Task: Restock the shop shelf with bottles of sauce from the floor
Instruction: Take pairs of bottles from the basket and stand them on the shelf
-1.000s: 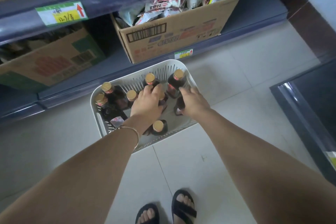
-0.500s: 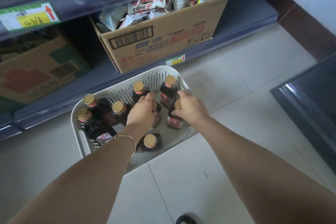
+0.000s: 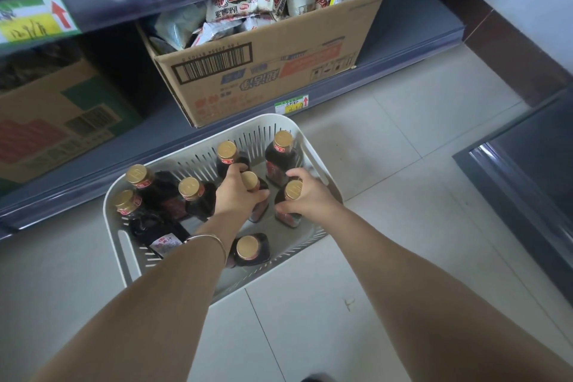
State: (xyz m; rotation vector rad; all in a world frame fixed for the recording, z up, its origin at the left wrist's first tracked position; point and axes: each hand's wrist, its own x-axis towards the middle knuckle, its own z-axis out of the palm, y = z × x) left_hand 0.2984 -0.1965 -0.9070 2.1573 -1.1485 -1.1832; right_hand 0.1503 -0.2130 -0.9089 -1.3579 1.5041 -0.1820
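A white slotted basket (image 3: 124,245) sits on the tiled floor below the shelf. It holds several dark sauce bottles with gold caps, one lying flat at the left (image 3: 155,232). My left hand (image 3: 235,195) is closed around the neck of an upright bottle (image 3: 257,195) in the basket's middle. My right hand (image 3: 307,198) grips another upright bottle (image 3: 290,205) just to the right. Both bottles look raised a little off the basket floor. Other bottles stand behind at the back (image 3: 280,155) and one in front (image 3: 248,250).
The dark blue bottom shelf (image 3: 403,49) carries an open cardboard box (image 3: 279,71) of snack packets and a second box (image 3: 55,121) at the left. A shelf edge with a price label (image 3: 34,18) runs above. A dark cabinet (image 3: 527,170) stands at the right.
Both hands have closed on their bottles, set them upright and begun lifting. The view has tilted up, so my feet have left the frame.
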